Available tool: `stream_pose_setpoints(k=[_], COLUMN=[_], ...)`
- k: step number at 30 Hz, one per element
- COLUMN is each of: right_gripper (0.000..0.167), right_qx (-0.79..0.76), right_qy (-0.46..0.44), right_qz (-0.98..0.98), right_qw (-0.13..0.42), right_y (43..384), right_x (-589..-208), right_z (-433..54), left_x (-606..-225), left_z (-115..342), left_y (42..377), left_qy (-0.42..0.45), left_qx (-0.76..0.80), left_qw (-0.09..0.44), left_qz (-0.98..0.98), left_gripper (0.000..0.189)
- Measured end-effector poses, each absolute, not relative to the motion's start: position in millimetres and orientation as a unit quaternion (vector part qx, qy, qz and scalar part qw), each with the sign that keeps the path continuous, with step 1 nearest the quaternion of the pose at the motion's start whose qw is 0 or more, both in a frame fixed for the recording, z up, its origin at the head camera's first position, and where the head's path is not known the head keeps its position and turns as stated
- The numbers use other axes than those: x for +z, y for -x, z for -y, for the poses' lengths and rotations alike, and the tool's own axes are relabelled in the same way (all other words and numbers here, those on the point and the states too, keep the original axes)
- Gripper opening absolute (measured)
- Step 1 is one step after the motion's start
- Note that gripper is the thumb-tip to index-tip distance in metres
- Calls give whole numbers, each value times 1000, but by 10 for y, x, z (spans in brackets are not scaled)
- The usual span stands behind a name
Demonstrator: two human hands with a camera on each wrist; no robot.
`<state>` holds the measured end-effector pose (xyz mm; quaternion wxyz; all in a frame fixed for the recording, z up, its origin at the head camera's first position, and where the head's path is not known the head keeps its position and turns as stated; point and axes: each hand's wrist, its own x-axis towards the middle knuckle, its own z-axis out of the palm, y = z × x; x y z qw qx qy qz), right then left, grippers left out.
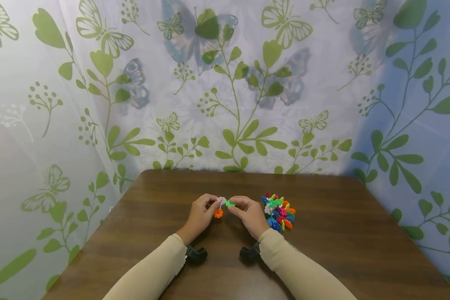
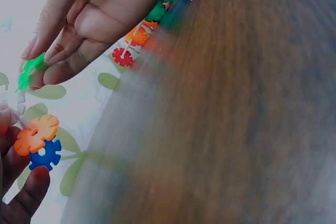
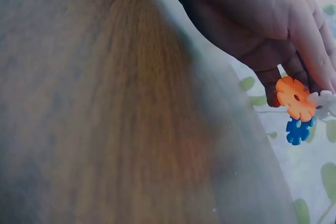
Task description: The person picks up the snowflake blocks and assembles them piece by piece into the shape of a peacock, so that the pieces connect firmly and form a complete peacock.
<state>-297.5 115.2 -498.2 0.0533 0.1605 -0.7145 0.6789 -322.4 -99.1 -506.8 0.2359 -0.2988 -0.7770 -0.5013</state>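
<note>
My left hand (image 1: 200, 214) pinches a white notched flower disc (image 1: 222, 200) between thumb and fingers. Joined below it are an orange disc (image 1: 218, 213) and a blue one (image 2: 45, 155), the blue showing best in the wrist views. Opposite, my right hand (image 1: 249, 213) pinches a bright green flower disc (image 2: 31, 71) by its edge. The green disc's free side is right at the white disc's rim. Both hands are above the table, and the left fingers partly cover the white disc.
A pile of interlocking flower discs (image 1: 279, 211) in many colours lies on the brown wooden table (image 1: 322, 258), just right of my right hand. A patterned curtain (image 1: 225, 104) hangs behind the table's far edge. Black straps (image 1: 196, 255) sit at both wrists.
</note>
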Motion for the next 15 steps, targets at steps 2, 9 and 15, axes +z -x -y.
stream_pose_setpoints(k=[2,9,15], right_gripper=[32,30,29], right_qx=[685,699,684], right_qy=[-163,-201,-226], right_qz=[708,686,693], right_qw=[55,31,21], right_y=[2964,2943,2944], right_x=[-4983,-4997,-4971], right_z=[-1142,-1196,-1250], left_x=[-5055,-5048,-4998], left_z=[1002,1002,998], left_y=[3211,3179,3162], left_qy=[296,296,304], left_qx=[-503,-512,-505], left_qw=[230,206,189], left_qz=[779,780,785], left_gripper=[8,8,10])
